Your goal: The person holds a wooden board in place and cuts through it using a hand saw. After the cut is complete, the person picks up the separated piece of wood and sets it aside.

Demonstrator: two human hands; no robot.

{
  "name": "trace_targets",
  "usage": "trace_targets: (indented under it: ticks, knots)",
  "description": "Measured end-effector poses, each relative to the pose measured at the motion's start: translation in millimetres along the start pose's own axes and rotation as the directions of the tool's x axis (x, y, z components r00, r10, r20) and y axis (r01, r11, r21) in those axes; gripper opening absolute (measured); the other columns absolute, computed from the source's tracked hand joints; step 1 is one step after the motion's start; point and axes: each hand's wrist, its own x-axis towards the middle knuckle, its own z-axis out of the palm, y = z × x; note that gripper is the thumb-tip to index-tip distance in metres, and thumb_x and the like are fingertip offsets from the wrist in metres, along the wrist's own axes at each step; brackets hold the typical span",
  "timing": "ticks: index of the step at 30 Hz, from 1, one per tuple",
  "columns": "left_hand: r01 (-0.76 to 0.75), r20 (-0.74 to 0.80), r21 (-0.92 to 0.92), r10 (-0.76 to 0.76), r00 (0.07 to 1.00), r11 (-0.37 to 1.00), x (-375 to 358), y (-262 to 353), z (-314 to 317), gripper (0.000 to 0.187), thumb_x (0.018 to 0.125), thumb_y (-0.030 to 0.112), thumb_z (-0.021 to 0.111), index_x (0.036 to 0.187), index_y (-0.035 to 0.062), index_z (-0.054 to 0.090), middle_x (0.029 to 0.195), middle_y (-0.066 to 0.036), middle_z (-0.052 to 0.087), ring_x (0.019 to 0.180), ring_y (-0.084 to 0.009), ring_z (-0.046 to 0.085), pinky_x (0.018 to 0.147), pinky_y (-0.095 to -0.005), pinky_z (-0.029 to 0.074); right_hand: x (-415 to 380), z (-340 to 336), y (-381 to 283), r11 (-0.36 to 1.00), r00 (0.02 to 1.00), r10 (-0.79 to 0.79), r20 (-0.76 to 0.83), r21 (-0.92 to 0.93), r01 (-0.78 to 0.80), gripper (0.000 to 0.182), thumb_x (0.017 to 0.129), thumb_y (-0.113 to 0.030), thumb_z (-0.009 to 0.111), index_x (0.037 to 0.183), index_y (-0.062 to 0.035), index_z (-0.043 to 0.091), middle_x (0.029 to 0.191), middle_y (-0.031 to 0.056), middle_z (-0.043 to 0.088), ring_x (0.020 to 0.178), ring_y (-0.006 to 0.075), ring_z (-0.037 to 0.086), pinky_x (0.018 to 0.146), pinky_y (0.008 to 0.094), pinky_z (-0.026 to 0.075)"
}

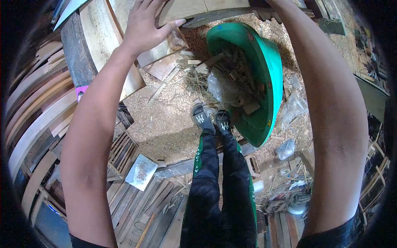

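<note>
A pale wooden board (223, 5) with a dark, rough lower edge spans the top of the view in front of me. My left hand (145, 25) rests at its left end, fingers spread and thumb stretched along the edge; the fingertips run out of frame. At the board's right side, my right hand (271, 10) is mostly cut off by the top border. Its fingers appear curled around the board's underside, with the fingertips showing below the edge. Beneath the board, a large green basin (275, 78) leans tilted, holding wood scraps, shavings and a clear plastic bag (221, 89).
Sawdust and offcuts cover the floor (165, 107) around my feet. Curved wooden pieces (41, 103) are stacked at left. Long planks (97, 37) lie beside my left arm. A whitish square block (141, 171) sits lower left. Plastic bags (285, 149) lie right of the basin.
</note>
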Motion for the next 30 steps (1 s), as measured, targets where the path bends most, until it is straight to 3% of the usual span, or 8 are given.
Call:
trace_targets:
  ticks: [3,6,8,11,12,13,19,30]
  knots:
    - [-0.008,0.063,0.066,0.004,0.998,0.998,-0.6,-1.2,-2.7,0.077,0.083,0.046,0.076,0.144,0.008,0.048,0.133,-0.023,0.055,0.125,-0.043,0.05,0.109,-0.0549,0.039,-1.4,-6.4,3.5,0.999,0.998,-0.037,-0.056,-0.031,0.036,0.041,0.092,-0.017,0.052,0.131,-0.0069,0.059,0.112,0.0273,0.071,0.109,0.0449,0.068,0.093,0.0535,0.053]
    - [0.025,0.084,0.078,-0.031,0.996,0.997,1.0,4.3,-4.7,0.077,0.085,0.05,0.074,0.144,0.0078,0.048,0.134,-0.023,0.053,0.127,-0.0421,0.048,0.11,-0.0551,0.038,-1.4,-22.5,14.1,0.893,0.993,-0.013,-0.121,0.446,0.066,0.031,0.098,-0.017,0.05,0.122,-0.0047,0.064,0.109,0.0277,0.071,0.104,0.0434,0.068,0.093,0.0464,0.052]
    - [0.05,0.089,0.057,-0.055,0.994,0.997,3.5,7.7,-6.0,0.07,0.091,0.051,0.07,0.143,0.0078,0.049,0.135,-0.023,0.052,0.128,-0.0412,0.047,0.111,-0.0551,0.038,17.5,-14.5,42.1,0.797,0.894,-0.135,-0.427,0.489,0.354,0.036,0.099,-0.016,0.05,0.13,-0.0008,0.063,0.096,0.0189,0.07,0.093,0.0295,0.065,0.081,0.0434,0.049]
    - [0.231,0.016,-0.139,-0.231,0.973,0.963,10.8,12.0,-3.2,0.049,0.101,0.042,0.057,0.133,0.0045,0.059,0.122,-0.023,0.063,0.121,-0.0428,0.054,0.109,-0.0535,0.04,-19.7,-71.1,40.8,0.605,0.969,0.041,-0.245,0.777,0.171,0.028,0.094,-0.023,0.062,0.112,-0.0016,0.066,0.099,0.0179,0.07,0.088,0.0337,0.069,0.079,0.0496,0.052]
    - [0.237,0.004,-0.139,-0.239,0.971,0.961,17.1,13.5,-4.4,0.049,0.101,0.042,0.057,0.133,0.0045,0.059,0.122,-0.023,0.063,0.121,-0.0428,0.054,0.109,-0.0535,0.04,-40.2,-73.1,55.7,0.565,0.967,0.067,-0.247,0.808,0.168,0.05,0.094,-0.023,0.061,0.136,0.0031,0.061,0.106,0.0182,0.072,0.095,0.0267,0.069,0.09,0.0362,0.053]
    - [0.323,0.023,-0.15,-0.323,0.946,0.934,23.5,14.8,-4.2,0.046,0.102,0.04,0.055,0.13,0.0031,0.06,0.113,-0.024,0.066,0.116,-0.044,0.057,0.107,-0.0531,0.041,-63.9,-81.6,49.2,0.38,0.979,0.095,-0.181,0.915,0.133,0.035,0.095,-0.017,0.065,0.122,0.0051,0.068,0.093,0.0067,0.068,0.083,0.0121,0.061,0.073,0.0266,0.049]
    - [0.415,-0.206,0.155,-0.381,0.901,0.897,43.0,0.4,35.7,0.044,0.106,0.037,0.043,0.1,0.0108,0.078,0.089,-0.019,0.074,0.102,-0.0328,0.067,0.096,-0.0481,0.044,-192.8,-68.0,0.1,0.516,0.938,0.344,0.049,0.825,-0.233,0.038,0.104,-0.027,0.065,0.124,0.005,0.071,0.073,-0.004,0.058,0.061,0.0039,0.047,0.053,0.0221,0.035]
    - [0.529,-0.204,0.024,-0.514,0.833,0.848,33.6,13.0,29.9,0.043,0.105,0.038,0.049,0.103,0.0063,0.078,0.083,-0.021,0.072,0.095,-0.0388,0.063,0.094,-0.0486,0.048,-258.7,-38.2,-47.7,0.339,0.913,0.3,0.277,0.864,-0.373,0.039,0.104,-0.016,0.064,0.134,0.0084,0.063,0.121,0.0143,0.072,0.109,0.0158,0.066,0.097,0.0303,0.051]
